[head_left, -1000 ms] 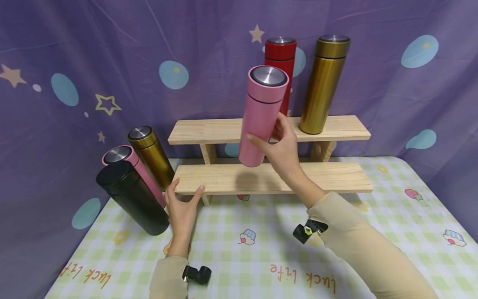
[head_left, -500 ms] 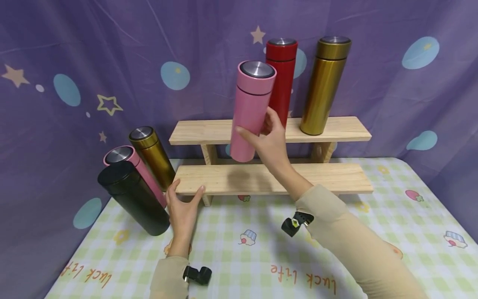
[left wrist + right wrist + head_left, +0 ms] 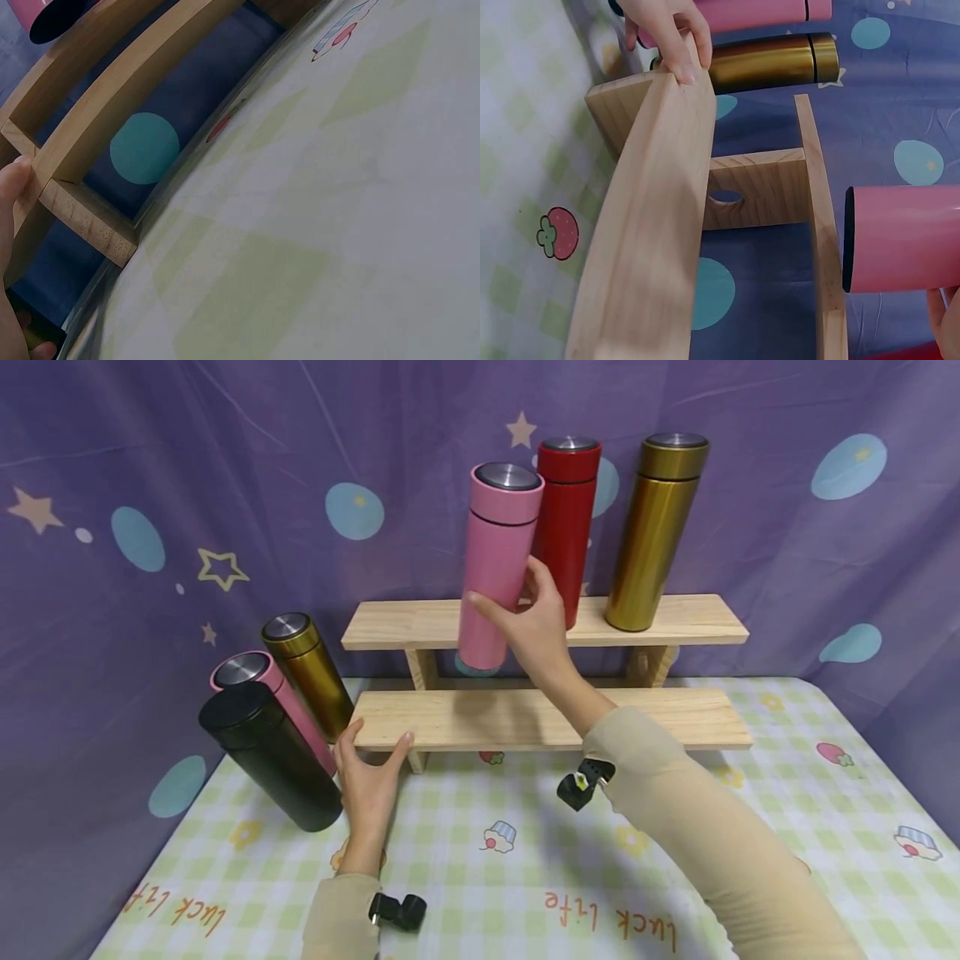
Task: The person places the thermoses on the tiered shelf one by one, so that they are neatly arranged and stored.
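Observation:
My right hand grips a pink thermos bottle with a steel-topped lid, thumb on its near side and fingers behind. The bottle is nearly upright in front of the upper plank of a two-tier wooden shelf. From the right wrist view, the base of the pink thermos bottle appears close over that plank. My left hand holds the left end of the lower plank between thumb and fingers. A red thermos bottle and a gold one stand on the upper plank, the red partly hidden by the pink.
Left of the shelf stand a black thermos bottle, a second pink one partly behind it, and a gold one. A checked tablecloth covers the table. A purple curtain hangs behind.
My right hand has carried the pink thermos bottle left and farther back toward the upper plank, uncovering more of the red one. My left hand has stayed on the lower plank.

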Demonstrator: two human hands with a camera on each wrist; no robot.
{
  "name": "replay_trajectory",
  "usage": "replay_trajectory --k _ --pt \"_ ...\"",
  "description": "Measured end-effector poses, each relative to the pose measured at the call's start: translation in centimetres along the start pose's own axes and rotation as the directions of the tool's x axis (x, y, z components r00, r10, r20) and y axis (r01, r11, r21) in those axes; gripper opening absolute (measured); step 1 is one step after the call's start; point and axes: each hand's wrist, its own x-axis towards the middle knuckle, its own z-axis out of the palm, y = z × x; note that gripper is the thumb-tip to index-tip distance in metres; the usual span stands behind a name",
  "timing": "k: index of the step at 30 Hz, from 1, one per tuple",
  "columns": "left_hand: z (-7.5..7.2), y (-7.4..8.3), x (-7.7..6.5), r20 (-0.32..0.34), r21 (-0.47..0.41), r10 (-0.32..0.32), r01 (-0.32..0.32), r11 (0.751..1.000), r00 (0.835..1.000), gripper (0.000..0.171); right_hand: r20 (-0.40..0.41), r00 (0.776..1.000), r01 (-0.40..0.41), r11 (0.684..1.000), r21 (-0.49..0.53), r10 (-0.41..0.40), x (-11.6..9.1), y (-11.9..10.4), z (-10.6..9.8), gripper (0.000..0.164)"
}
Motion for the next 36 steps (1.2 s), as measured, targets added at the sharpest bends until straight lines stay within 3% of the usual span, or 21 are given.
replay_trajectory --k 10,27,36 --pt "-0.1 -0.1 0.0 -0.003 -0.002 -0.008 0.008 1.0 1.0 0.088 -0.004 1.0 0.013 0.999 0.031 -0.013 1.2 -0.1 1.4 0.07" --pt "0.1 0.1 0.2 -0.007 0.0 0.01 -0.01 1.0 1.0 0.088 -0.046 0.998 -0.039 0.993 -0.109 0.034 3.9 0.5 3.0 0.076" --pt "-0.1 -0.1 0.1 -0.014 0.007 0.013 -0.013 1.0 1.0 0.086 -0.059 0.992 -0.121 0.972 -0.199 0.111 5.3 0.9 4.1 0.081"
